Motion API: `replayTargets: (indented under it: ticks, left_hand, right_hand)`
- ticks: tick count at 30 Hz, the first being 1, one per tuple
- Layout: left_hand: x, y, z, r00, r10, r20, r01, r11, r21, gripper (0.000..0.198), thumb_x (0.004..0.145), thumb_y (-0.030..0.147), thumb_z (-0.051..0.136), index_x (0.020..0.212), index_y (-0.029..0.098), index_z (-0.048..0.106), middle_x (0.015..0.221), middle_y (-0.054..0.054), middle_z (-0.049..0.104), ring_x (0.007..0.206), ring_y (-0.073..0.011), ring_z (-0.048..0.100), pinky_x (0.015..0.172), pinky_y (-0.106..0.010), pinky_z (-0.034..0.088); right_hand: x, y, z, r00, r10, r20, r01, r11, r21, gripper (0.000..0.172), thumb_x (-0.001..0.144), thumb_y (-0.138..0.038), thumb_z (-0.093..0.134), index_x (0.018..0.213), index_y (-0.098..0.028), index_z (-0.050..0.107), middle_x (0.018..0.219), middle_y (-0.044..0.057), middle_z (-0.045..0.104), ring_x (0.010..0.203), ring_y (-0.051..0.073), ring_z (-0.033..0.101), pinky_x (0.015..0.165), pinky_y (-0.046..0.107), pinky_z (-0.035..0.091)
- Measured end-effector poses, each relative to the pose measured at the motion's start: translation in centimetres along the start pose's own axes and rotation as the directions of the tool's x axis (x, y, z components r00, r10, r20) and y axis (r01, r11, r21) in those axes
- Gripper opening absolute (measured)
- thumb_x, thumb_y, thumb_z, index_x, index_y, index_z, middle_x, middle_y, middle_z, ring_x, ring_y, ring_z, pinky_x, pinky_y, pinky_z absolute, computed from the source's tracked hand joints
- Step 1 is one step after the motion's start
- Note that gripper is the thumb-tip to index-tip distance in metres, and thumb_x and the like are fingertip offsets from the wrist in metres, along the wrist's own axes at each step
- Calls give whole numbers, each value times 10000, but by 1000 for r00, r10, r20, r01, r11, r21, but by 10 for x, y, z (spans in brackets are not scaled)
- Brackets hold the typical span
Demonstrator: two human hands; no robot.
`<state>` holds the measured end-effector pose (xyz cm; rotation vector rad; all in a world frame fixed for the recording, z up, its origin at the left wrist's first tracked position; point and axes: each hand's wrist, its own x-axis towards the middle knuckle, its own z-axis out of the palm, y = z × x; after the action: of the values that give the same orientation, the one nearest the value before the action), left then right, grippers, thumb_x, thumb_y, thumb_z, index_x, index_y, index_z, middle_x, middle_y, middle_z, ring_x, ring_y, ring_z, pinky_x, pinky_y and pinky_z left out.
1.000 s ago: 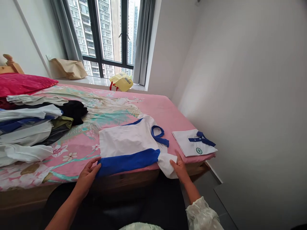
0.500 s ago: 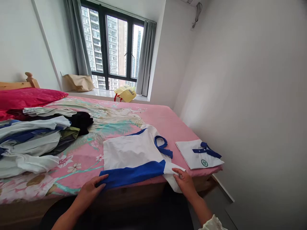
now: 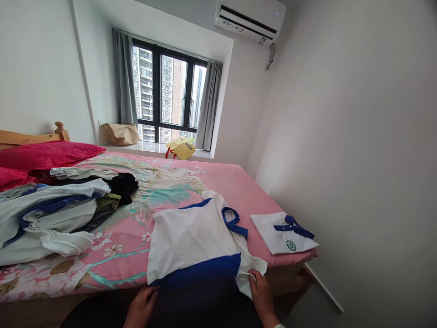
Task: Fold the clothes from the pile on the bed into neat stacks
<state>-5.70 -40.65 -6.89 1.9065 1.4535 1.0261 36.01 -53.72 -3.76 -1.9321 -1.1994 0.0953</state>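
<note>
At the near edge of the bed (image 3: 290,281), your left hand (image 3: 141,307) pinches the left corner of the blue hem band of a white-and-blue shirt (image 3: 191,234). Your right hand (image 3: 261,296) is closed on its white sleeve at the right. The shirt lies spread on the pink floral sheet (image 3: 235,182), collar toward the far side and hem hanging over the near edge. A grip at each side seems to hold the cloth flat and stretched. Just right of it, not touching, a folded shirt (image 3: 278,234) sits squared at the near-right corner, collar up. A loose pile of clothes (image 3: 51,218) covers the bed's left, in front of red pillows (image 3: 48,155). A yellow bag (image 3: 181,148) and a brown paper bag (image 3: 119,133) rest on the far window sill (image 3: 153,146).
</note>
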Motion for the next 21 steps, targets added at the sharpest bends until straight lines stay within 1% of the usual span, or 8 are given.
replayTargets:
  ticks: [3, 5, 8, 13, 17, 21]
  left_hand:
    - [4, -1, 2, 999, -8, -42, 9, 1000, 24, 263, 689, 357, 526, 799, 232, 729, 893, -37, 723, 891, -236, 676, 825, -324, 530]
    - [4, 0, 4, 998, -16, -65, 17, 1000, 24, 250, 683, 337, 507, 764, 233, 719, 883, -38, 723, 879, -234, 680, 813, -319, 532]
    - [1, 4, 5, 997, -17, -74, 17, 1000, -1, 265, 705, 370, 488, 761, 230, 706, 902, -47, 721, 904, -237, 673, 825, -322, 529]
    - [-2, 10, 7, 996, -41, -83, 40, 999, -14, 308, 715, 401, 474, 785, 212, 706, 949, -72, 711, 938, -254, 662, 867, -353, 514]
    - [-3, 13, 11, 989, -88, -120, 88, 996, -10, 332, 706, 411, 461, 779, 207, 713, 972, -86, 708, 961, -267, 654, 846, -357, 522]
    - [-2, 12, 11, 988, -109, -112, 108, 994, -18, 348, 691, 411, 461, 798, 209, 723, 954, -81, 713, 924, -259, 665, 825, -348, 527]
  right_hand:
    - [7, 2, -1, 999, -27, -23, 27, 1000, 10, 418, 843, -501, 374, 903, -199, 658, 880, 85, 666, 853, 243, 623, 800, 367, 474]
    - [9, 5, 0, 999, -43, -23, 44, 998, 36, 413, 842, -502, 381, 904, -199, 654, 886, 85, 667, 858, 242, 622, 807, 365, 474]
    - [8, 10, 4, 999, -35, -25, 36, 997, 65, 415, 851, -502, 375, 919, -196, 646, 916, 91, 662, 877, 246, 619, 815, 369, 476]
    - [3, 15, 6, 997, -45, -59, 49, 997, 64, 400, 855, -470, 372, 957, -187, 635, 951, 103, 656, 907, 255, 618, 826, 382, 477]
    - [0, 16, 5, 998, -35, -56, 38, 997, 63, 387, 849, -462, 383, 942, -191, 643, 950, 99, 670, 888, 255, 632, 785, 377, 495]
    - [-3, 19, 6, 998, 2, -61, 4, 996, 92, 394, 835, -498, 421, 941, -197, 654, 970, 93, 685, 904, 257, 642, 789, 370, 507]
